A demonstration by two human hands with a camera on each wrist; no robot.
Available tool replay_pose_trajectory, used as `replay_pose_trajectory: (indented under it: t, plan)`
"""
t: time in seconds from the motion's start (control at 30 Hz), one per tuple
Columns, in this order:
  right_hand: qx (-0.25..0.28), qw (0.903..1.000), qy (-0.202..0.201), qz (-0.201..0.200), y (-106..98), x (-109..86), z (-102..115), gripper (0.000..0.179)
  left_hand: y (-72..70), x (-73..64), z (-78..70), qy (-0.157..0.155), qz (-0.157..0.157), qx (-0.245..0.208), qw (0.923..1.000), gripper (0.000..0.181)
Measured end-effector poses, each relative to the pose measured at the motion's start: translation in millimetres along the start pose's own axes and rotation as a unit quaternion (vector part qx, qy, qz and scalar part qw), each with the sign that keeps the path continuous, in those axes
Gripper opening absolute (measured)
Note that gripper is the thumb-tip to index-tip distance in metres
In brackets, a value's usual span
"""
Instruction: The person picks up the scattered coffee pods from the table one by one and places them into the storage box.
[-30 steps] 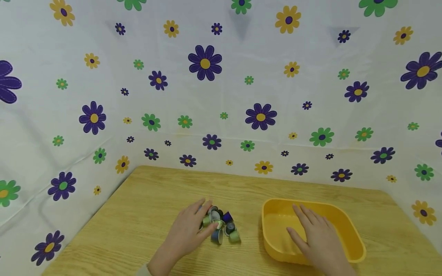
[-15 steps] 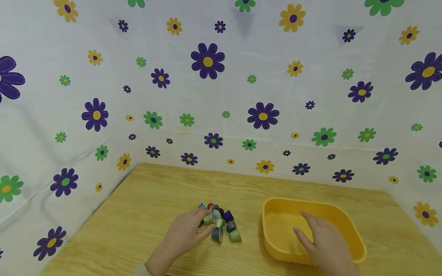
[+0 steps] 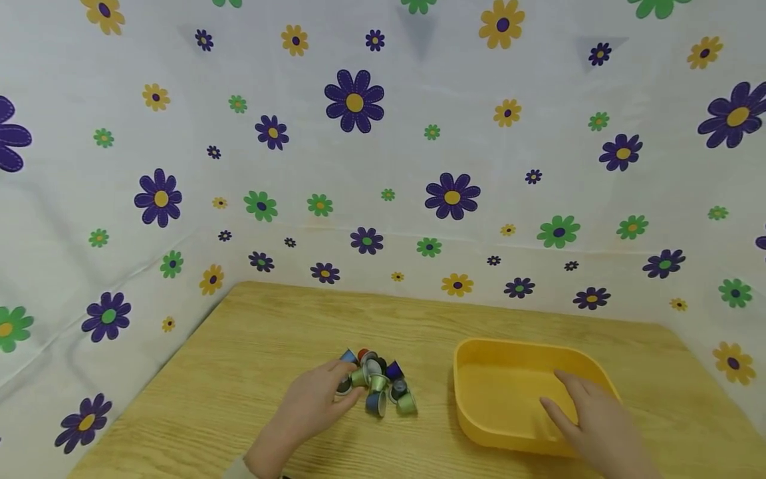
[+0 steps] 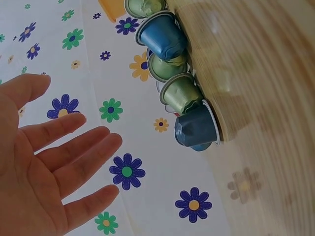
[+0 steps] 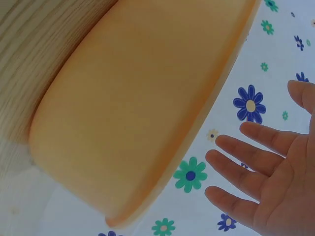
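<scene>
A small heap of coffee capsules in green, blue, grey and red lies on the wooden table, left of a yellow plastic tub. My left hand hovers at the heap's left side, fingers loosely spread and holding nothing. In the left wrist view, a dark blue capsule and a green capsule lie beyond its fingertips. My right hand is over the tub's right front part, fingers relaxed around nothing. The right wrist view has the tub's outer wall beside that hand's spread fingers.
The wooden table meets a white flowered cloth that hangs behind it and along the sides. The tub's raised rim stands above the tabletop.
My right hand has moved right across the tub, toward its front right side. My left hand has drawn back slightly to the left, uncovering more capsules.
</scene>
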State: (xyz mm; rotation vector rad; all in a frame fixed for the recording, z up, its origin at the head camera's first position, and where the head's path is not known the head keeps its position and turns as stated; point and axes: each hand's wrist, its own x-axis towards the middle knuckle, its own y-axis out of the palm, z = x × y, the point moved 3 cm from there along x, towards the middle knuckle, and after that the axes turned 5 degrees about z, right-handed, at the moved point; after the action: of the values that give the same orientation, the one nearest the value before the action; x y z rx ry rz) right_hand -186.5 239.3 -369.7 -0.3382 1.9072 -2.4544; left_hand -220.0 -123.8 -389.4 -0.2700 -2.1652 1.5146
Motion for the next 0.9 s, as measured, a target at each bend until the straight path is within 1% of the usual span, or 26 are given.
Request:
replay_pose_trajectory:
  t: [0.13,0.2,0.4,0.5,0.57,0.63,0.77,0.83,0.9]
  plan:
    - [-0.004,1.0000,0.002,0.008,-2.0,-4.0,-10.5,0.058,-2.1,-0.5,0.5,-0.010,0.007,0.003,0.9999,0.031]
    - [-0.006,0.9998,0.008,0.018,-2.9,-5.6,-16.5,0.059,-3.5,-1.0,0.4,-0.013,0.010,0.001,0.9999,0.031]
    - [-0.017,0.9986,0.033,0.036,-5.1,-11.8,-33.9,0.067,-5.6,-1.7,-0.2,-0.014,0.012,0.002,0.9998,0.030]
    - [-0.018,0.9972,0.051,0.052,-6.3,-13.5,-40.5,0.074,-4.7,-1.2,-0.4,-0.013,0.014,0.000,0.9998,0.030]
    - [-0.020,0.9971,0.052,0.052,-7.5,-14.3,-44.0,0.077,-3.9,-0.8,-0.5,-0.012,0.017,-0.005,0.9998,0.030]
    - [-0.017,0.9984,0.037,0.041,-9.1,-14.5,-46.8,0.074,-3.2,-0.2,-0.5,-0.011,0.018,-0.007,0.9998,0.030]
    - [0.002,0.9996,-0.028,-0.006,-13.7,-15.5,-52.3,0.063,-3.1,0.5,0.2,-0.009,0.015,-0.006,0.9998,0.030]
    - [0.015,0.9983,-0.052,-0.019,-14.6,-16.3,-55.3,0.061,-3.4,0.2,0.4,-0.010,0.013,-0.002,0.9999,0.030]
    - [0.025,0.9978,-0.059,-0.019,-14.0,-16.5,-58.5,0.062,-3.2,-0.2,0.4,-0.013,0.015,-0.001,0.9998,0.030]
